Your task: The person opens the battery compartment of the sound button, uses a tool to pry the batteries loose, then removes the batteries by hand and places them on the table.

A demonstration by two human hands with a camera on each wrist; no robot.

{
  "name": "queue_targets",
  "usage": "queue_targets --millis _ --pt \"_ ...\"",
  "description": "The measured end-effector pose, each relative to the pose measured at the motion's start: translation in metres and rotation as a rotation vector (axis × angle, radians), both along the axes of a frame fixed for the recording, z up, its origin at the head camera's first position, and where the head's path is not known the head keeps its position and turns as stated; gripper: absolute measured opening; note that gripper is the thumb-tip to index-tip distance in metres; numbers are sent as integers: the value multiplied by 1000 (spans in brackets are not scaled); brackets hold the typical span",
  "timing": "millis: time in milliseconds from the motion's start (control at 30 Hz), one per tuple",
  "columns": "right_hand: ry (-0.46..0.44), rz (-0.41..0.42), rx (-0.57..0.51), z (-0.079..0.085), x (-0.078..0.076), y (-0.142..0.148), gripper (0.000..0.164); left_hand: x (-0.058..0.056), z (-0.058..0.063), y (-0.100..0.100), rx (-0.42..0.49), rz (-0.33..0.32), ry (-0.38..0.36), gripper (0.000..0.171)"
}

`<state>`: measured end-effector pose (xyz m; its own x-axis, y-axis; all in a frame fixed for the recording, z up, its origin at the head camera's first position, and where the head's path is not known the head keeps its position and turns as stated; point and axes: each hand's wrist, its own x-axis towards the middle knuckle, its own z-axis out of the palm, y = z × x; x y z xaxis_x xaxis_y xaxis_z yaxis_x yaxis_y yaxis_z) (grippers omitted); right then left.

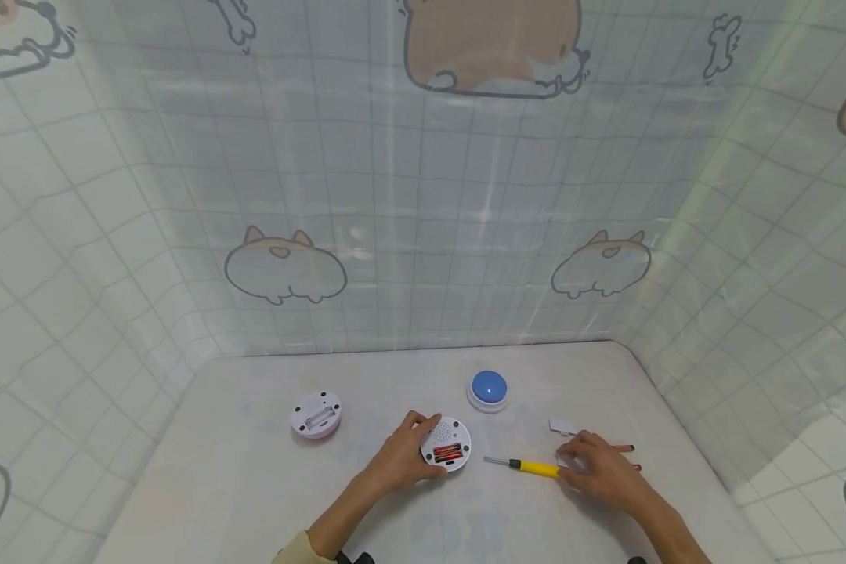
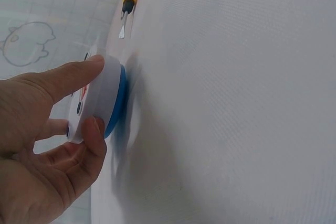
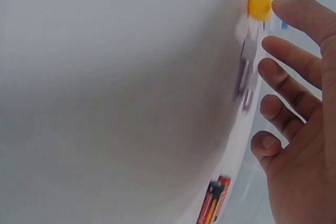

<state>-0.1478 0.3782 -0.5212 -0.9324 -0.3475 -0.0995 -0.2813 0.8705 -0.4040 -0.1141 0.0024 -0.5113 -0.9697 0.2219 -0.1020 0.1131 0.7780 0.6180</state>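
Observation:
My left hand [image 1: 402, 458] grips a round white buzzer button [image 1: 455, 432] by its rim, thumb on one side and fingers on the other. It lies upside down, its blue dome [image 2: 118, 103] below. Two red batteries [image 1: 447, 453] sit in its exposed compartment beside the speaker holes. Over on the right, my right hand [image 1: 606, 476] hovers with loosely bent, parted fingers, holding nothing. Below them are small white battery covers [image 3: 245, 72]. Close to its thumb is the handle end of a yellow screwdriver [image 1: 536, 468], whose blade points toward the buzzer.
A second buzzer [image 1: 317, 415] lies upside down at the left, its battery compartment exposed. Another one, blue dome up [image 1: 489, 388], stands behind. Loose batteries [image 3: 214, 200] lie beyond my right hand. A patterned curtain [image 1: 423, 196] encloses the table [image 1: 254, 486] at back and sides.

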Motion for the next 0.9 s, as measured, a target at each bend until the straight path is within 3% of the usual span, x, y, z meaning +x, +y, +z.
queue_targets --millis 433,900 --pt "-35 55 92 -5 6 -28 29 1 1 1 -12 4 -1 93" --pt "-12 159 76 -11 2 -40 21 1 2 1 -4 2 -9 94"
